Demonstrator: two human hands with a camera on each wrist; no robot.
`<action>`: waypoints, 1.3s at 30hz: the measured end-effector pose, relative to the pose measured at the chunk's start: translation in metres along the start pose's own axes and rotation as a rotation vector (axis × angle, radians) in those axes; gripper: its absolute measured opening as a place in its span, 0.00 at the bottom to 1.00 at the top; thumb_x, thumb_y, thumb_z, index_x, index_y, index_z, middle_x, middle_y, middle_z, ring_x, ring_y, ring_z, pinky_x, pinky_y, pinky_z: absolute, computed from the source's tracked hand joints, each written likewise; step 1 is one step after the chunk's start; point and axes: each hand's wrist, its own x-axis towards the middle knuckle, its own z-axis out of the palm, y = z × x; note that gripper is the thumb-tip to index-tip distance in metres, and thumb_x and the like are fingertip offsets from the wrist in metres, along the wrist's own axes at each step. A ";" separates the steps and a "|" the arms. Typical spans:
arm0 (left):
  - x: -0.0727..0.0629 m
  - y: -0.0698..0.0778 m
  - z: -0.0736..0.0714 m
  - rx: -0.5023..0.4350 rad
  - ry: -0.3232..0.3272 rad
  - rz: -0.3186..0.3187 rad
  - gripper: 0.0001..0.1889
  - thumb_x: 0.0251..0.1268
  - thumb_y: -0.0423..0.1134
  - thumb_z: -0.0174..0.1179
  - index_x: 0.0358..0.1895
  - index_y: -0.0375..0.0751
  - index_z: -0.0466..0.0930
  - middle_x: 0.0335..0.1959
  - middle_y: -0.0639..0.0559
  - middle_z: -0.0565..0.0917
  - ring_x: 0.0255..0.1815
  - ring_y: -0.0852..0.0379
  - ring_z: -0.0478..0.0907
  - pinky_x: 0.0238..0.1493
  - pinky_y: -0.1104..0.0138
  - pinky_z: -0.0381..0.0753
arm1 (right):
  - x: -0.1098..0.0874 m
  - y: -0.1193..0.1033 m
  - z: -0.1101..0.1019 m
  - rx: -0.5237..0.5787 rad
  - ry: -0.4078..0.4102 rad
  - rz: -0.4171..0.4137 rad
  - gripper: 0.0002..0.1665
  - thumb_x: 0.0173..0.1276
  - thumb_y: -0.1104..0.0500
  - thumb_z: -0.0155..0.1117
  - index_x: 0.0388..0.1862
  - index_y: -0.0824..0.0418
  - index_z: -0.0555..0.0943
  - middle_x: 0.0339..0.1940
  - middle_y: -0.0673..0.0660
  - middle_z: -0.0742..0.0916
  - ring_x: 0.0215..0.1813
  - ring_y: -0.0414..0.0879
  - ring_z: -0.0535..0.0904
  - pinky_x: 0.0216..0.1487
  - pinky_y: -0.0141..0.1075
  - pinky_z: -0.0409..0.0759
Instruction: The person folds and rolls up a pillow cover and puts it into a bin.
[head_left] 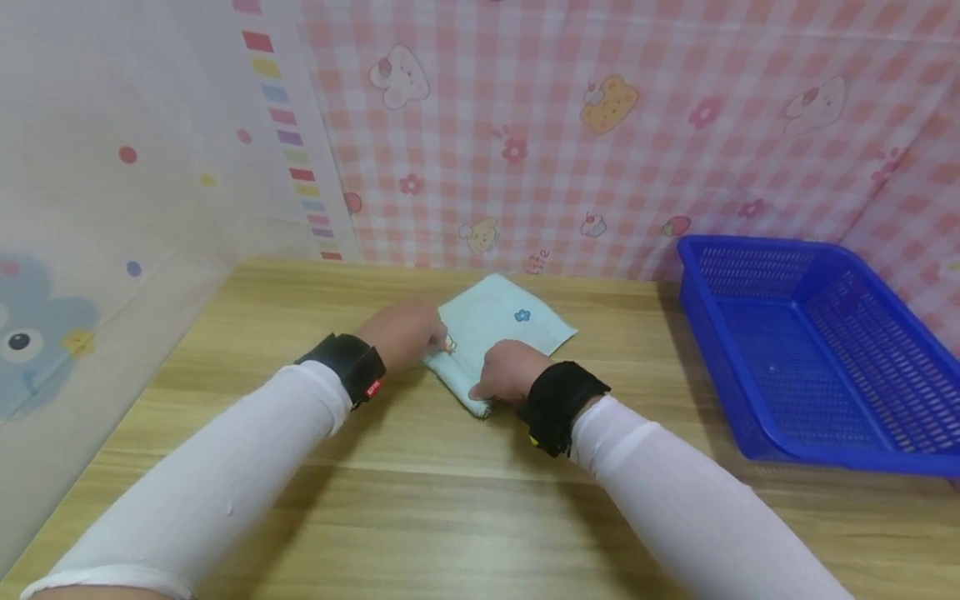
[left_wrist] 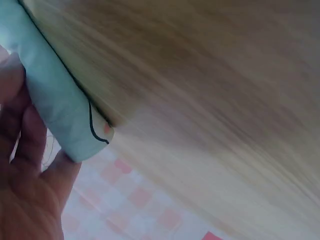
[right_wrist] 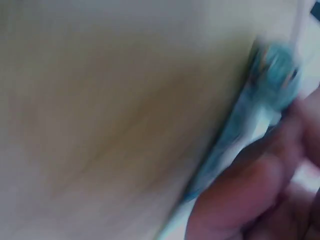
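Observation:
A pale blue cloth (head_left: 498, 304) with a small blue flower print lies on the wooden table, its front-left edge rolled into a tight tube. My left hand (head_left: 405, 333) holds the far-left end of that roll; in the left wrist view its fingers and thumb lie against the rolled cloth (left_wrist: 55, 90). At the near end, my right hand (head_left: 513, 371) grips the roll between thumb and fingers. The right wrist view is blurred, but the coiled end of the cloth (right_wrist: 280, 77) shows beside the fingertips. The back-right part of the cloth is spread flat.
A blue plastic basket (head_left: 712, 350) with perforated walls stands on the right of the table (head_left: 450, 517). Behind the table hangs a pink checked sheet (head_left: 465, 150) with cartoon prints, and a whitish printed sheet (head_left: 172, 108) covers the left side.

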 end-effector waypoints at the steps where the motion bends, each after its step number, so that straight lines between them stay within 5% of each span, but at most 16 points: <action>1: -0.003 -0.002 0.002 -0.008 -0.005 0.017 0.06 0.67 0.32 0.67 0.38 0.45 0.92 0.38 0.53 0.88 0.41 0.55 0.82 0.50 0.59 0.83 | -0.003 -0.005 0.002 -0.025 0.041 -0.022 0.17 0.73 0.54 0.69 0.24 0.59 0.80 0.22 0.49 0.80 0.27 0.43 0.74 0.37 0.33 0.74; 5: -0.019 -0.014 0.005 -0.109 -0.046 0.024 0.13 0.63 0.30 0.63 0.45 0.46 0.92 0.46 0.53 0.89 0.48 0.56 0.85 0.56 0.59 0.83 | -0.016 -0.027 0.014 -0.170 0.193 -0.102 0.05 0.73 0.63 0.65 0.35 0.61 0.82 0.30 0.53 0.83 0.31 0.45 0.76 0.40 0.40 0.82; 11: -0.034 -0.024 0.004 -0.243 -0.116 -0.045 0.17 0.60 0.33 0.64 0.52 0.49 0.91 0.55 0.54 0.86 0.56 0.54 0.81 0.64 0.56 0.78 | -0.029 -0.047 0.031 -0.380 0.307 -0.091 0.09 0.77 0.60 0.63 0.33 0.59 0.83 0.28 0.53 0.86 0.29 0.44 0.80 0.31 0.41 0.85; 18: -0.035 -0.023 0.002 -0.222 -0.138 -0.043 0.14 0.72 0.36 0.63 0.57 0.50 0.89 0.56 0.52 0.86 0.61 0.52 0.81 0.69 0.53 0.78 | -0.032 -0.052 0.047 -0.543 0.344 -0.096 0.14 0.76 0.56 0.61 0.30 0.56 0.88 0.28 0.53 0.85 0.33 0.48 0.83 0.29 0.42 0.84; 22: -0.035 -0.021 0.006 -0.212 -0.101 -0.017 0.15 0.75 0.36 0.61 0.59 0.49 0.89 0.57 0.50 0.86 0.63 0.51 0.80 0.70 0.53 0.76 | -0.027 -0.035 0.043 -0.553 0.369 -0.164 0.12 0.75 0.57 0.63 0.30 0.57 0.85 0.27 0.53 0.86 0.31 0.47 0.84 0.30 0.41 0.85; 30: -0.051 -0.010 0.009 -0.191 -0.040 -0.059 0.16 0.73 0.33 0.64 0.61 0.46 0.84 0.60 0.48 0.86 0.63 0.49 0.81 0.70 0.51 0.77 | -0.018 0.021 0.013 -0.270 0.215 -0.178 0.07 0.74 0.63 0.65 0.33 0.60 0.85 0.29 0.53 0.85 0.31 0.46 0.75 0.39 0.42 0.82; 35: -0.055 -0.009 0.010 -0.219 -0.003 -0.148 0.11 0.71 0.37 0.68 0.54 0.43 0.88 0.54 0.47 0.88 0.58 0.49 0.83 0.66 0.51 0.79 | -0.015 0.046 -0.003 0.126 0.049 -0.057 0.07 0.76 0.59 0.67 0.44 0.61 0.86 0.29 0.53 0.86 0.28 0.43 0.77 0.36 0.35 0.78; 39: -0.053 -0.006 0.008 -0.286 -0.007 -0.231 0.11 0.70 0.37 0.69 0.52 0.44 0.90 0.52 0.47 0.88 0.53 0.50 0.82 0.63 0.51 0.79 | -0.012 0.053 -0.007 0.380 0.021 0.046 0.09 0.73 0.60 0.70 0.36 0.63 0.81 0.22 0.52 0.82 0.26 0.42 0.78 0.30 0.32 0.78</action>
